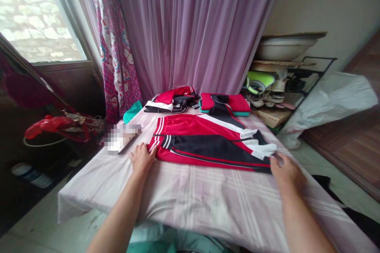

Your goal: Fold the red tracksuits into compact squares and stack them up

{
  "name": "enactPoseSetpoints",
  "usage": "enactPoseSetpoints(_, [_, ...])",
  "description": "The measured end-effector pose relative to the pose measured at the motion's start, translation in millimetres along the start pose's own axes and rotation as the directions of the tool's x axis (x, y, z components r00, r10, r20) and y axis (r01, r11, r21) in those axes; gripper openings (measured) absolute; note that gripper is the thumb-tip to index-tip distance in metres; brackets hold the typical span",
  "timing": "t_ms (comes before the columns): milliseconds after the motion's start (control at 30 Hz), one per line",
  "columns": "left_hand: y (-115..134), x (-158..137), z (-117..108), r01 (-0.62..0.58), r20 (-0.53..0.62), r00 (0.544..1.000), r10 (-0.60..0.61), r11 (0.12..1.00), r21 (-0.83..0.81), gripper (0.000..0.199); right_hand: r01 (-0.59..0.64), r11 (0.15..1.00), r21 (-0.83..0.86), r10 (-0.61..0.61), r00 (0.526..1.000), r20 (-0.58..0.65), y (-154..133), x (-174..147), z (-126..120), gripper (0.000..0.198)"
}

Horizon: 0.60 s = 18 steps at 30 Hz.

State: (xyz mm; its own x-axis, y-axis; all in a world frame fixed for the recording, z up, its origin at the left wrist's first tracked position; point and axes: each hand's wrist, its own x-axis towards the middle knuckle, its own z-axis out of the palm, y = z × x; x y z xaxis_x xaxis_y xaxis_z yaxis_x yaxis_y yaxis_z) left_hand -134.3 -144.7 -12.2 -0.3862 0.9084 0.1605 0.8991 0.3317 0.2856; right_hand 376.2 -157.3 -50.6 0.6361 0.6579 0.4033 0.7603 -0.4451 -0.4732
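Note:
A red, black and white track jacket (208,146) lies on its side across the cloth-covered table, its striped ribbed hem at the left and its white shoulder part at the right. One black sleeve is laid lengthwise over the red body, with its striped cuff near the hem. My left hand (142,158) rests beside the hem with fingers apart, the thumb touching the fabric. At the opposite end, my right hand (286,172) pinches the jacket's edge between thumb and fingers. The other black sleeve points towards the back.
Behind the jacket are a folded red and teal clothes stack (237,102) and a loose red-black garment pile (175,99). A pixelated object (123,138) lies at the left, near a teal cloth (132,111). A shoe rack (279,87) stands right of the table (196,197).

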Motion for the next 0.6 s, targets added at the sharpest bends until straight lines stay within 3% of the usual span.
enactPoseSetpoints(100, [-1, 1, 0, 0.016, -0.003, 1.000, -0.017, 1.000, -0.026, 0.049, -0.050, 0.995, -0.088, 0.060, 0.992, 0.109, 4, 4, -1, 0.061])
enactPoseSetpoints(200, [-1, 2, -1, 0.020, 0.005, 1.000, -0.020, 0.999, -0.046, 0.047, -0.026, 0.994, -0.108, 0.046, 0.983, 0.177, 8, 8, 3, 0.056])
enactPoseSetpoints(400, [-1, 1, 0, 0.001, 0.015, 1.000, -0.001, 0.999, -0.034, 0.045, 0.070, 0.980, -0.189, -0.027, 0.975, 0.222, 5, 5, 4, 0.049])
enactPoseSetpoints(600, [3, -3, -7, -0.091, -0.009, 0.996, 0.092, 0.991, 0.102, 0.045, 0.114, 0.969, -0.217, -0.064, 0.972, 0.225, -12, -3, -7, 0.039])
